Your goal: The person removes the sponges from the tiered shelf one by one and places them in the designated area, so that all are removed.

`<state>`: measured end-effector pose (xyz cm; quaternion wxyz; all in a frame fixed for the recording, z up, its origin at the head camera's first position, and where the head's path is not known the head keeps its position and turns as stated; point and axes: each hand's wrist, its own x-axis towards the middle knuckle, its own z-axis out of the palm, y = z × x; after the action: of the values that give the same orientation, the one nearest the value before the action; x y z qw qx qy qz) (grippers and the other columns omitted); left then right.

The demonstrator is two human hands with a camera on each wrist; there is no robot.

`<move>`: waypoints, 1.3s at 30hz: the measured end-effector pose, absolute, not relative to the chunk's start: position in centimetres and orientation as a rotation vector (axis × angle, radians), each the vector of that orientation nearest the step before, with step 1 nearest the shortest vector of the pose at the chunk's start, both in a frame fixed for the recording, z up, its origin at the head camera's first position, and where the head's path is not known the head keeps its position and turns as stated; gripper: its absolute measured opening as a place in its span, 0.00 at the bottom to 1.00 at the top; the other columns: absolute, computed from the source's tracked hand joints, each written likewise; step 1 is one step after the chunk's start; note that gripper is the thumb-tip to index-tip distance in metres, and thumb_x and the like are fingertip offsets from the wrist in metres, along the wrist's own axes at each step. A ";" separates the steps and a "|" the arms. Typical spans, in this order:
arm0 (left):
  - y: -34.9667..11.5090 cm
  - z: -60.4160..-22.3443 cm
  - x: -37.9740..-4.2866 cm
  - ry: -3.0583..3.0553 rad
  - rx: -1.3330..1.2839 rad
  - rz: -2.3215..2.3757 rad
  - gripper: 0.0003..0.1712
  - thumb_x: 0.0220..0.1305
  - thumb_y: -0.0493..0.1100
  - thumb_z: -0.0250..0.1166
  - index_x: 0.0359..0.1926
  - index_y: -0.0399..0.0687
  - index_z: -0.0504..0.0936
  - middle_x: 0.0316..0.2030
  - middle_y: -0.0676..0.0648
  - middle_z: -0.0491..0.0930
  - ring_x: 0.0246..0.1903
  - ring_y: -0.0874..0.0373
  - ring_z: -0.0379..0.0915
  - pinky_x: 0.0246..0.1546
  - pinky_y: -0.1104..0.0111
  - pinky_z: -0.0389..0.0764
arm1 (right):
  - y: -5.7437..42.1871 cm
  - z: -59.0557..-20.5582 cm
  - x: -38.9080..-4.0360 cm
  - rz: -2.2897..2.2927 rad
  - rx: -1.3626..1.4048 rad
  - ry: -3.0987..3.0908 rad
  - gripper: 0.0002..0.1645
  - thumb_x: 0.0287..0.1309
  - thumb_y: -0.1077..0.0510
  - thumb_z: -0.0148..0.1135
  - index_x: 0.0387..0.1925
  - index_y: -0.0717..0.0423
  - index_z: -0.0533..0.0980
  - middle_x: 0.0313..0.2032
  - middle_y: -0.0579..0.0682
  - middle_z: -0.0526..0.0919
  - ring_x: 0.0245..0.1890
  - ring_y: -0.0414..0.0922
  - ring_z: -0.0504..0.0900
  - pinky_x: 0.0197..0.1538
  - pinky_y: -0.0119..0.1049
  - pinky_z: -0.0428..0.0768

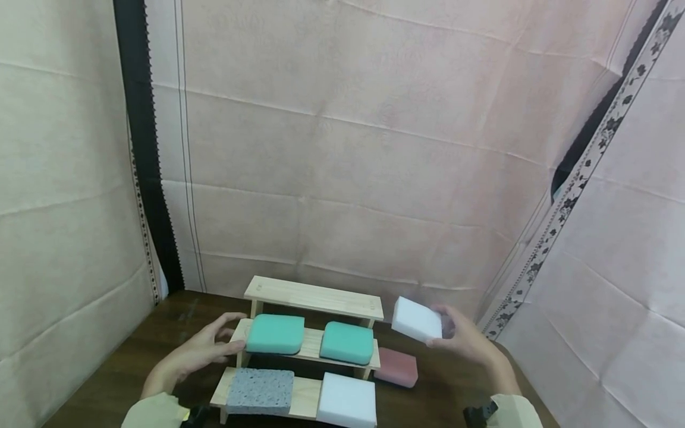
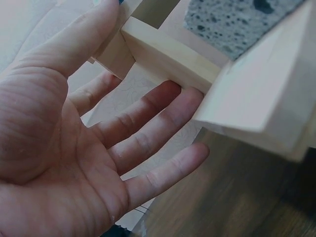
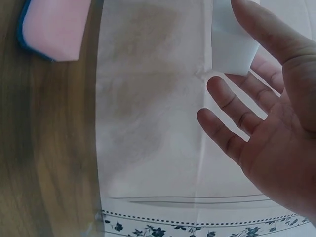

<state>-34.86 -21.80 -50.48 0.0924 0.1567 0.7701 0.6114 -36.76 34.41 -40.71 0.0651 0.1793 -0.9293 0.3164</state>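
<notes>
A three-tier wooden stand rests on the brown table. My left hand is at its left end, fingers nearly straight, and in the left wrist view some fingertips touch a wooden side piece. My right hand pinches a white sponge block between thumb and fingers, raised to the right of the stand. Two green sponges lie on the middle tier. On the lowest tier are a grey speckled pumice-like block and another white sponge block.
A pink sponge lies on the table right of the stand; its blue underside shows in the right wrist view. Pale cloth curtains enclose the back and both sides.
</notes>
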 end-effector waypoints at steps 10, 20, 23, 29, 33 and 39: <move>-21.8 -50.4 -34.8 2.283 0.494 1.811 0.42 0.71 0.47 0.63 0.75 0.42 0.50 0.58 0.30 0.71 0.54 0.41 0.75 0.48 0.43 0.80 | 36.3 -42.2 -36.4 0.984 0.522 -2.854 0.51 0.49 0.51 0.78 0.69 0.63 0.63 0.59 0.62 0.73 0.56 0.59 0.75 0.56 0.56 0.76; -21.8 -50.3 -35.1 2.296 0.477 1.797 0.42 0.71 0.47 0.63 0.76 0.43 0.51 0.58 0.32 0.72 0.54 0.41 0.75 0.48 0.45 0.81 | 37.8 -43.4 -36.0 0.960 0.452 -2.884 0.49 0.51 0.49 0.77 0.70 0.60 0.64 0.59 0.62 0.75 0.56 0.57 0.75 0.56 0.53 0.73; -21.8 -50.3 -35.1 2.303 0.485 1.791 0.42 0.71 0.47 0.63 0.76 0.42 0.50 0.58 0.31 0.72 0.54 0.40 0.74 0.48 0.45 0.81 | 38.2 -43.8 -35.9 0.898 0.427 -2.918 0.50 0.52 0.46 0.76 0.70 0.61 0.63 0.61 0.63 0.73 0.56 0.58 0.75 0.57 0.56 0.74; -22.0 -50.1 -35.0 2.319 0.493 1.783 0.42 0.72 0.47 0.63 0.76 0.42 0.50 0.58 0.31 0.72 0.55 0.40 0.74 0.49 0.45 0.80 | 38.6 -44.4 -36.1 0.809 0.360 -2.983 0.53 0.51 0.43 0.76 0.71 0.62 0.63 0.63 0.67 0.71 0.59 0.64 0.73 0.59 0.65 0.70; -22.0 -50.2 -34.9 2.327 0.502 1.780 0.42 0.72 0.46 0.62 0.76 0.43 0.50 0.58 0.31 0.71 0.55 0.39 0.74 0.50 0.43 0.79 | 39.2 -45.0 -36.0 0.776 0.331 -3.023 0.53 0.50 0.42 0.76 0.71 0.60 0.64 0.64 0.67 0.70 0.60 0.66 0.73 0.58 0.66 0.71; -21.9 -50.2 -34.9 2.322 0.493 1.775 0.41 0.72 0.47 0.62 0.76 0.44 0.50 0.58 0.32 0.72 0.55 0.40 0.75 0.49 0.43 0.80 | 40.2 -46.3 -35.7 0.781 0.359 -3.030 0.51 0.50 0.45 0.76 0.71 0.59 0.64 0.64 0.68 0.70 0.58 0.64 0.74 0.55 0.64 0.74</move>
<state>-34.87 -21.94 -50.22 0.0889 0.1656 0.7803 0.5964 -35.73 40.18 -46.29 -0.0041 0.1139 -0.9621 0.2478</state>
